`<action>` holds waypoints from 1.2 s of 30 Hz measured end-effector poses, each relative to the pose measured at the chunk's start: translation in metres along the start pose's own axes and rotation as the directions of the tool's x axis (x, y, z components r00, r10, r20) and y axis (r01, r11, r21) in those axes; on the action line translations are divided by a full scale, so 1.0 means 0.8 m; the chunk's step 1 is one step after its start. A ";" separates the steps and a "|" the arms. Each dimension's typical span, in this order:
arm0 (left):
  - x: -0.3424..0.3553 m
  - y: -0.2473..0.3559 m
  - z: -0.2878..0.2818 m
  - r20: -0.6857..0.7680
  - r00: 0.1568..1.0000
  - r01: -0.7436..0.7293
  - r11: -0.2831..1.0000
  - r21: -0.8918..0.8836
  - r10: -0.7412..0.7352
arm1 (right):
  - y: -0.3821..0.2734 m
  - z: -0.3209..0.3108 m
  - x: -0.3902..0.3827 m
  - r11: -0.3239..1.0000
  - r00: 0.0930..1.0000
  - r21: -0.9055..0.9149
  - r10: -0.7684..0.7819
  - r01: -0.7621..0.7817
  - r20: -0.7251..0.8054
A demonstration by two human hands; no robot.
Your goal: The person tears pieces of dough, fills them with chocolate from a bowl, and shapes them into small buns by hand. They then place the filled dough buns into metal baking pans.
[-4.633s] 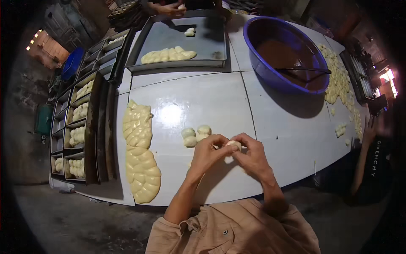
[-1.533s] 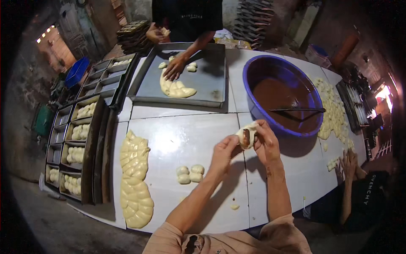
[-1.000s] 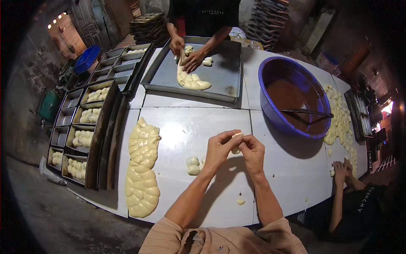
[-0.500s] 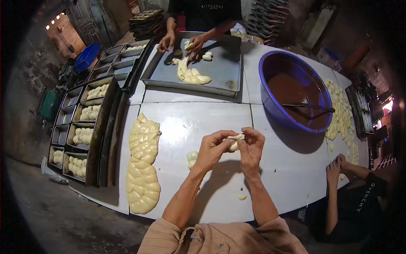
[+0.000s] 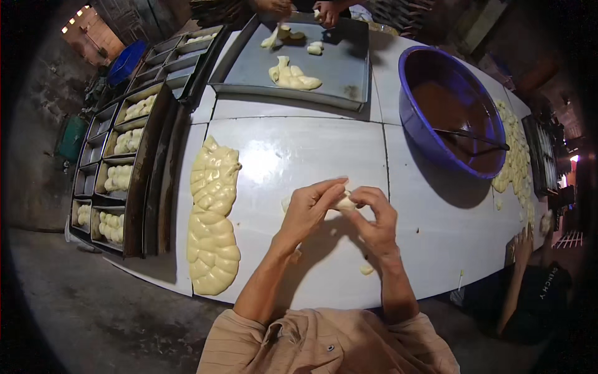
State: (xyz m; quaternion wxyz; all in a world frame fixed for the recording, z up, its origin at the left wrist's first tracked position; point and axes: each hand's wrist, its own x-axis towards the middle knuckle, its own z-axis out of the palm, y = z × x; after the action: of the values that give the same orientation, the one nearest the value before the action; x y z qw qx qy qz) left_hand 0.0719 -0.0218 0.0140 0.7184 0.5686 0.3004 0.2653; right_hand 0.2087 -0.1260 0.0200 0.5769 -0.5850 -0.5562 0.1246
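Observation:
Over the near middle of the white table, both my hands are closed on one small piece of pale dough (image 5: 342, 202). My left hand (image 5: 309, 209) pinches it from the left, with thumb and forefinger along it. Fingers and thumb of my right hand (image 5: 377, 219) grip its right end. Part of the dough is hidden by my fingers. A long slab of glossy yellow dough (image 5: 213, 249) lies left of my hands. Another small dough lump (image 5: 286, 204) shows partly behind my left hand, and a dough scrap (image 5: 366, 270) lies by my right wrist.
Left are divided baking tins (image 5: 118, 177), some compartments holding dough balls. A co-worker's hands (image 5: 327, 14) work over a metal tray (image 5: 286, 98) with dough. A purple basin (image 5: 416, 128) of brown filling stands right, near more dough (image 5: 512, 156) and another person's arm (image 5: 517, 274).
The view has tilted, so the table sits higher. My fingers have shifted round the dough, which now lies more lengthwise between them. The co-worker's hands have drawn back from the tray's large dough piece.

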 end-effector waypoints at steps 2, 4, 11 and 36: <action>-0.008 0.017 -0.009 0.031 0.992 0.110 0.966 0.234 -0.121 | 0.020 -0.012 -0.020 0.979 0.980 0.046 0.194 -0.196 0.048; -0.012 0.012 -0.030 0.115 0.989 -0.144 0.767 0.625 0.092 | 0.028 -0.020 -0.030 0.927 0.933 0.102 0.355 -0.360 0.058; 0.001 -0.029 -0.046 0.407 0.912 -0.399 0.350 0.848 0.053 | 0.057 0.008 -0.044 0.765 0.736 0.034 0.605 -0.643 0.304; -0.040 0.027 -0.240 -0.446 0.852 0.146 0.691 0.708 0.276 | 0.031 0.157 0.131 0.952 0.820 -0.189 0.304 -0.242 0.485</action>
State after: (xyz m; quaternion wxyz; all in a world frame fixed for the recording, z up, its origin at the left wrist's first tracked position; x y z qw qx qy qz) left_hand -0.0915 0.0863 0.0056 0.3179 0.7204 0.5408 0.2956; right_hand 0.1590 0.0317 0.0137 0.3500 -0.6382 -0.6052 0.3225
